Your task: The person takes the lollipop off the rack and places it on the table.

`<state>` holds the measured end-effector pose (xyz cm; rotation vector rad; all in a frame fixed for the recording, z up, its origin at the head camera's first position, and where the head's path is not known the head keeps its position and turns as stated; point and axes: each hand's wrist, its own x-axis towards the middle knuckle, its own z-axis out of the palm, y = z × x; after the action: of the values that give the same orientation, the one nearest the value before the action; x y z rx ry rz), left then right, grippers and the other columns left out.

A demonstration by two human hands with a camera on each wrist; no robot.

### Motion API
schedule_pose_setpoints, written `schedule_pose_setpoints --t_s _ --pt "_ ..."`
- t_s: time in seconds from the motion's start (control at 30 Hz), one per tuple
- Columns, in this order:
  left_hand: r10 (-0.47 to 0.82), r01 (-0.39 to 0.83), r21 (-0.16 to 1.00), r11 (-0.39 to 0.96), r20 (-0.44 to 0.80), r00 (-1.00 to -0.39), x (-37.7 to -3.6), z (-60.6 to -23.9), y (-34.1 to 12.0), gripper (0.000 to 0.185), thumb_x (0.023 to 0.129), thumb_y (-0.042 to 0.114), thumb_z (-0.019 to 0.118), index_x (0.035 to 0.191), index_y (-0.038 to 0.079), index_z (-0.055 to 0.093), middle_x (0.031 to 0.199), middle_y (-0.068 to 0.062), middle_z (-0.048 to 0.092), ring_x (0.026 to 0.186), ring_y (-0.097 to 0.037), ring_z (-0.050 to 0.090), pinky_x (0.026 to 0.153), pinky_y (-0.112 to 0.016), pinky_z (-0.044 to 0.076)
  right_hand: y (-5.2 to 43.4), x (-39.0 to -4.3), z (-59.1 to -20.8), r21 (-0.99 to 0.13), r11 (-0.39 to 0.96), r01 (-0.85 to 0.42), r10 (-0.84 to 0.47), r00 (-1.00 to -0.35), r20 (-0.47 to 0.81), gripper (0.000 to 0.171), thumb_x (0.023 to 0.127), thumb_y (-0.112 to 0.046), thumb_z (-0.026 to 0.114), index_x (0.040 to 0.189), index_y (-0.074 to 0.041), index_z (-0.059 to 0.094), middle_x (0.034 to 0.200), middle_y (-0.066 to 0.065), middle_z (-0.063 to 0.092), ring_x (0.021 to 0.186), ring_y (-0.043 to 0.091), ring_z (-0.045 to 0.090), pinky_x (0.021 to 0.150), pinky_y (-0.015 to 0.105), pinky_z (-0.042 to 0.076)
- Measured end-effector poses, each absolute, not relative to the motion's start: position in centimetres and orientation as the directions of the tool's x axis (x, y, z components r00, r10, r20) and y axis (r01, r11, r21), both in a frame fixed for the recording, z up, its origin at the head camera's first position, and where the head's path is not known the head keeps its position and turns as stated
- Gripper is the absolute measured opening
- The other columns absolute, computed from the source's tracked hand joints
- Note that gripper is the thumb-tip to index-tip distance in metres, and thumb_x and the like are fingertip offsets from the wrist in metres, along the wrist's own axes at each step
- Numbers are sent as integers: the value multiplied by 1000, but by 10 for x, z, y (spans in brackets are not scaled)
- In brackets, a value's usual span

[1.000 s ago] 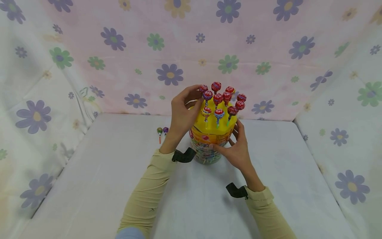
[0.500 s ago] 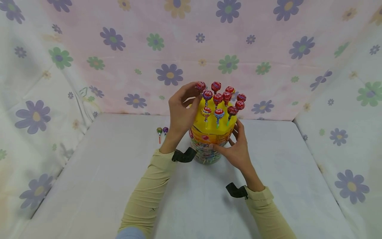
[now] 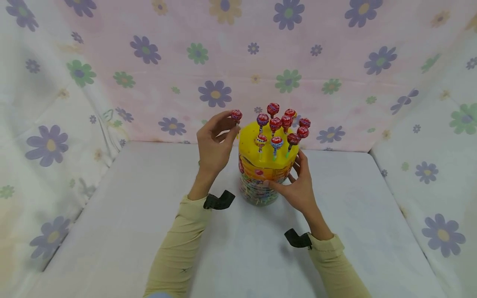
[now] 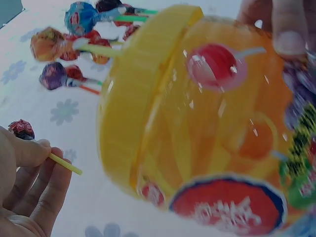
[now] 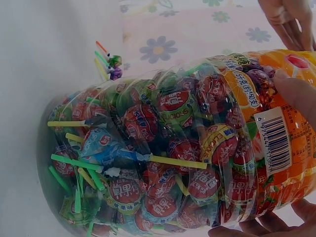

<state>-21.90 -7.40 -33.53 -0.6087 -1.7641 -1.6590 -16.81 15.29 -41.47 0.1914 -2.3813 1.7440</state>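
Note:
A clear plastic jar (image 3: 258,188), packed with wrapped lollipops, stands upright on the table. Several lollipops stick up from its yellow lid (image 3: 247,145). To the left of that lid, my left hand (image 3: 213,149) pinches a lollipop (image 3: 236,115) with a dark red wrapper between thumb and fingers. Its yellow stick (image 4: 65,164) points toward the lid in the left wrist view, apart from it. My right hand (image 3: 297,188) grips the jar's right side near the orange label (image 5: 291,138), thumb at the front, fingers round the side.
A few loose lollipops (image 5: 114,73) with green and purple wrappers lie on the table; my left arm mostly hides them in the head view. The white tabletop (image 3: 141,198) meets flowered cloth walls (image 3: 167,82) at the back and sides.
My left hand has taken the dark red lollipop from the lid's back left edge and moved it left, away from the others. My right hand keeps its grip on the jar.

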Motion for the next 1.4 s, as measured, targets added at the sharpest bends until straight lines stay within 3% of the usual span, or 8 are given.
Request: schedule_pose_setpoints --t_s 0.17,0.43,0.8,1.07,1.4 --pt "-122 667 741 73 670 -732 -218 -349 -91 35 89 -8 72 123 -6 67 105 -25 71 90 -14 71 78 -23 62 153 -168 -415 -928 298 -225 5 -971 237 103 81 -13 87 159 -17 21 158 12 36 146 36 37 111 65 39" --pt "-166 599 793 113 610 -775 -218 -374 -112 37 87 -7 75 123 -4 69 100 -26 72 84 -19 71 72 -19 61 153 -169 -417 -927 295 -233 7 -969 246 101 81 -12 87 159 -17 21 158 12 36 146 36 37 111 65 39" --pt "-186 513 848 131 530 -827 -200 -382 -127 35 85 -17 69 120 -16 64 97 -36 67 79 -14 71 67 -16 60 152 -168 -416 -927 298 -229 7 -970 242 104 80 -13 88 160 -19 20 159 11 35 147 35 37 112 65 38" --pt "-203 402 895 195 438 -876 -195 -396 -142 35 86 -15 69 121 -13 66 99 -34 69 85 -41 71 69 -16 59 152 -169 -418 -927 295 -233 3 -970 245 104 80 -12 87 159 -19 20 158 11 35 147 34 37 112 65 38" --pt "-231 334 917 217 381 -895 -205 -437 -164 35 86 -16 69 121 -15 66 101 -37 68 90 -54 68 71 -13 56 153 -168 -416 -930 284 -234 5 -970 245 101 81 -10 86 159 -18 22 157 10 37 146 34 37 112 66 37"
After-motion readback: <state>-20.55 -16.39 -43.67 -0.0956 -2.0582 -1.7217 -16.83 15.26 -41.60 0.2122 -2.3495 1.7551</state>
